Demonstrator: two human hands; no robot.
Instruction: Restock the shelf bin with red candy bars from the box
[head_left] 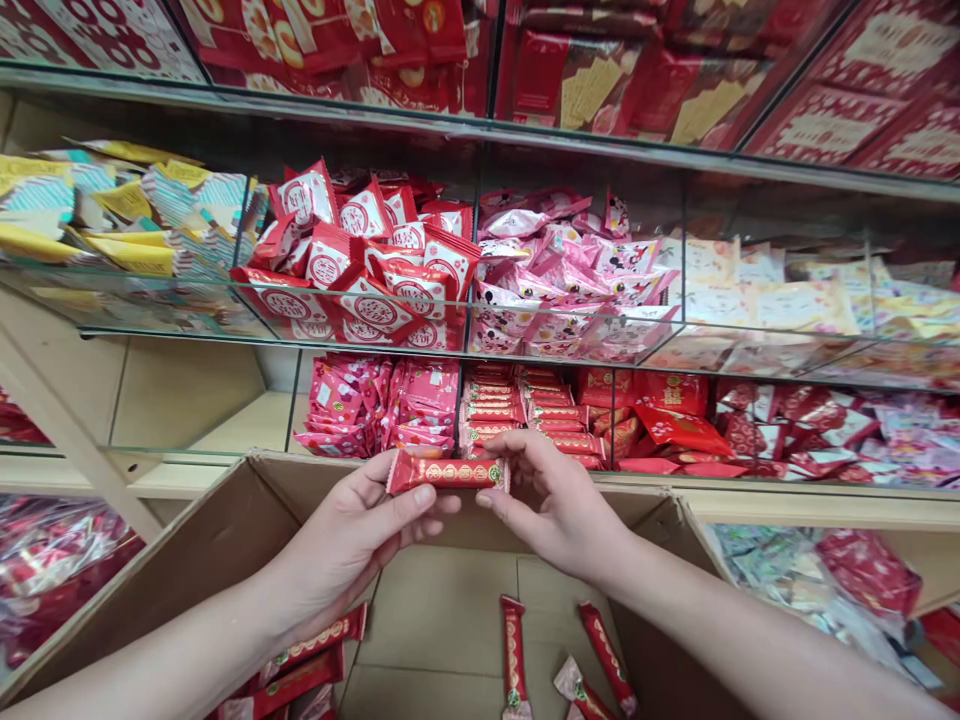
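A red snack bar in a wrapper with gold lettering is stretched level between my two hands. My left hand grips its left end between thumb and fingers. At the right end, my right hand pinches the wrapper with thumb and fingertips. Below them stands a cardboard box, with several more red bars on its bottom: a pile at the left and a few loose ones, such as one bar near the middle. Straight behind the held bar, stacked red bars of similar look fill a shelf compartment.
Glass-fronted shelves hold red-and-white packets, pink packets and yellow packets. Pink bags and red pouches flank the stacked bars. Plastic-wrapped goods lie beside the box at the left.
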